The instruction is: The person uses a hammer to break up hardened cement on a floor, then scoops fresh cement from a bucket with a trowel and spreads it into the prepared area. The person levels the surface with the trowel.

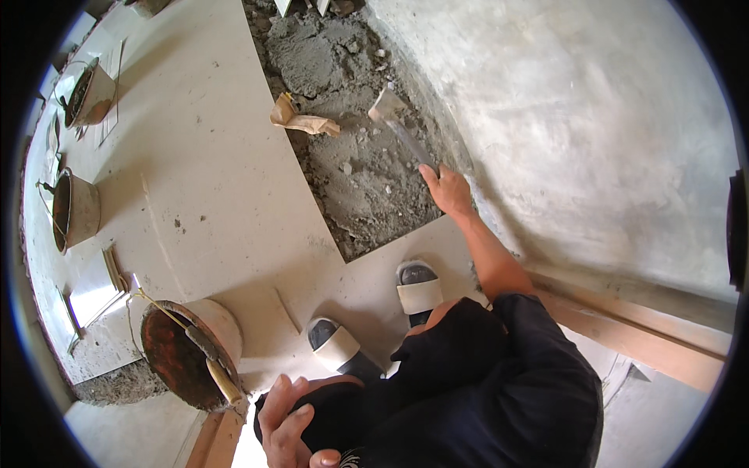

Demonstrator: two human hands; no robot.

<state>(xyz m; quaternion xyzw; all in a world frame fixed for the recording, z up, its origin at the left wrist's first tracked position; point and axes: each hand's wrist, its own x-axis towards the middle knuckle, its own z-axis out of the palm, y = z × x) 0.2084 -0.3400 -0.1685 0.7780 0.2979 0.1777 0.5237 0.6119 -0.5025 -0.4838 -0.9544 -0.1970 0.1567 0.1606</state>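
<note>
My right hand (449, 189) is closed round the grey handle of a mallet (386, 104) with a pale, blocky head. The mallet head is over a strip of rough grey mortar (355, 168) beside the wall. My left hand (282, 421) is held near my body at the lower edge, its fingers loosely bent and apart, with nothing in it. Left of that hand stands a bucket (218, 324) with a dark, reddish-stained inside. A trowel (222, 382) with a wooden handle rests at its rim. A crumpled piece of brown paper (308, 122) lies across the mortar's left edge.
Pale floor tiles (211, 156) border the mortar on the left. Two more buckets (82, 207) (94, 97) and stacked tiles (97, 288) stand farther left. A bare plastered wall (562, 117) rises on the right. My sandalled feet (417, 288) are on the tile by the mortar's near edge.
</note>
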